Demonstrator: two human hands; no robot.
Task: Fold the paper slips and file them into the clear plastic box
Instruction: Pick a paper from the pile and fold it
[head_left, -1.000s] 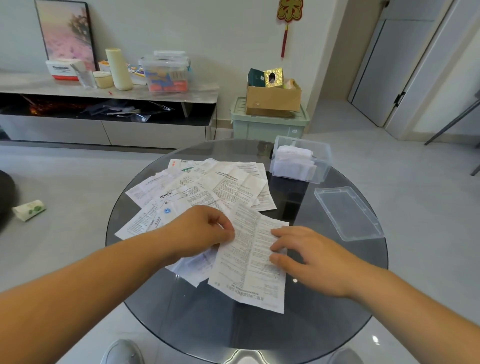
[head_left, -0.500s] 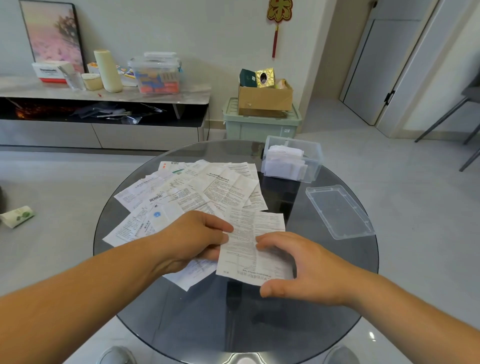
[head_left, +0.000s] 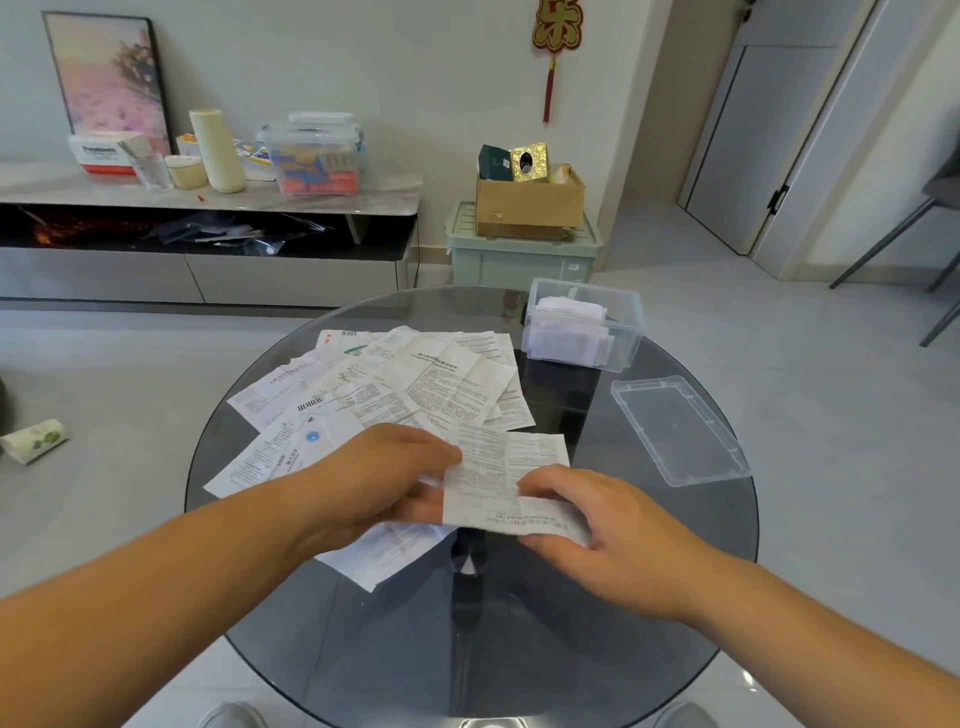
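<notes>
Item 1, far left of the frame, on the floor: a paper roll (head_left: 34, 440) with a green print, lying on its side, well apart from the table.

Item 2, centre: a round glass table (head_left: 519, 649), dark and see-through.

Item 3, left-centre of the tabletop: loose slips (head_left: 395, 384), printed, unfolded, fanned out and overlapping one another.

Item 4, lower left-centre: my left hand (head_left: 384, 478), lying over the near edge of the fan. I logged it as pinching the left edge of one sheet, thumb on top and fingers beneath.

Item 5, between the two hands: the held slip (head_left: 498, 467), printed side up, its far half flat and its near edge curling upward.

Item 6, lower right-centre: my right hand (head_left: 597, 525), fingers curled round the slip's near right corner, gripping it.

Item 7, upper right of the tabletop: the clear plastic box (head_left: 626, 338), uncovered, upright, with folded slips (head_left: 566, 332) standing inside. It stood apart from the fan.

Item 8, right edge of the tabletop: the lid (head_left: 680, 431), clear, lying flat, near the box but not touching it.
</notes>
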